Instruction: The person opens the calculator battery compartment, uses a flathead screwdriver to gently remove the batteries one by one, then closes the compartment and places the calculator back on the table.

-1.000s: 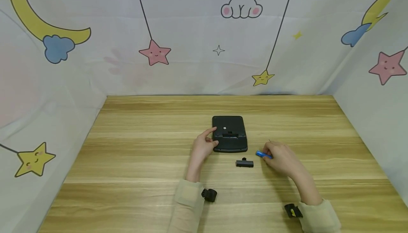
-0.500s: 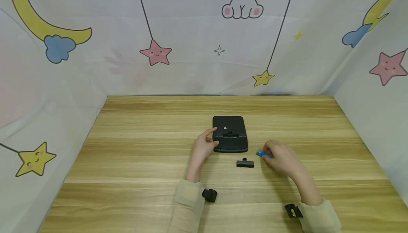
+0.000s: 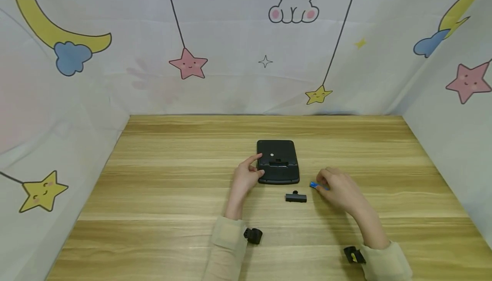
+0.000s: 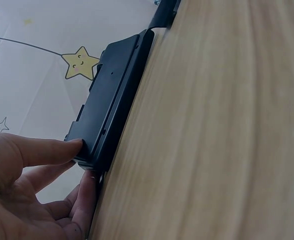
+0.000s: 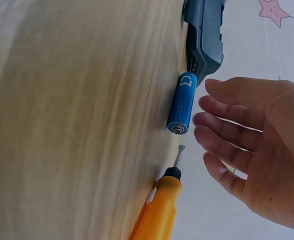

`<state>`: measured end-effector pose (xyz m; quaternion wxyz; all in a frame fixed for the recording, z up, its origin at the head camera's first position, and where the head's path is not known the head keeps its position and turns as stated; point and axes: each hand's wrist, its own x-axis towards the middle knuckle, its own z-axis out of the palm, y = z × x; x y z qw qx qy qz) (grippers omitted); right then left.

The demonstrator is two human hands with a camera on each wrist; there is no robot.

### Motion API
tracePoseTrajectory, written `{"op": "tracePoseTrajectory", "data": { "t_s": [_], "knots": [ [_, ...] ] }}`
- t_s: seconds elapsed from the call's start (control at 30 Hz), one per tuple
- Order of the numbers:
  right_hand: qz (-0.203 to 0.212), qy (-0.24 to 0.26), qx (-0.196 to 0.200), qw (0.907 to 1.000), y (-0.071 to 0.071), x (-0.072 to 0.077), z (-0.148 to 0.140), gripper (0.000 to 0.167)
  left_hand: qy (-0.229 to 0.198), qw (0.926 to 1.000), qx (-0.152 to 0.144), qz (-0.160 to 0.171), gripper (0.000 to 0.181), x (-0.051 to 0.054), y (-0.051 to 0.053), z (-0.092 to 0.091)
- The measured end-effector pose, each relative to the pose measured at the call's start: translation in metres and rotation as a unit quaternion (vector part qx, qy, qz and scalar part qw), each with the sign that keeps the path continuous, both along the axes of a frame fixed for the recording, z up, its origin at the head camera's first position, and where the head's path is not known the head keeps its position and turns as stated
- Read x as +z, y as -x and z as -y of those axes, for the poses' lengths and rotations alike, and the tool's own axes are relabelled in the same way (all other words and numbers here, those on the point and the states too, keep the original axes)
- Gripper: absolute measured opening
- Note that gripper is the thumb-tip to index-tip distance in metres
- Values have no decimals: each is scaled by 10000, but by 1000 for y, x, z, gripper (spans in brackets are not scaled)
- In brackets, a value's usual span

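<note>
- While fingers of the left hand [image 3: 245,176] pinch its edge, the smooth black plastic device [image 3: 278,175] sits flat on the woodgrain desk [image 3: 173,187].
- Right hand [image 3: 341,189] is pretty loose, fingers kinda spread, just beside a glossy blue cylindrical battery [image 5: 182,104].

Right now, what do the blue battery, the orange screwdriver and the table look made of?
Blue battery: probably metal in a glossy printed wrapper; its bare end looks silvery. Screwdriver: smooth orange handle, likely plastic; the grey shaft looks metal. Table: wood-look top with streaky grain; solid or laminate, I can't tell.
</note>
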<state>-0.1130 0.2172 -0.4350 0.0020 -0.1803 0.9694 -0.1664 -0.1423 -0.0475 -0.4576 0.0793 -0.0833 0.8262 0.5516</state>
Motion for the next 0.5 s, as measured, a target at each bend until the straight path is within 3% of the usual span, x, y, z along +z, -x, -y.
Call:
{"op": "tracePoseTrajectory", "data": {
  "t_s": [0.23, 0.5],
  "knots": [
    [-112, -29, 94, 9999, 0, 1, 5, 13, 3, 10000, -26, -55, 51, 0, 2, 1],
    [-351, 57, 464, 9983, -1, 0, 14, 14, -54, 9998, -55, -163, 51, -1, 4, 2]
  ]
}}
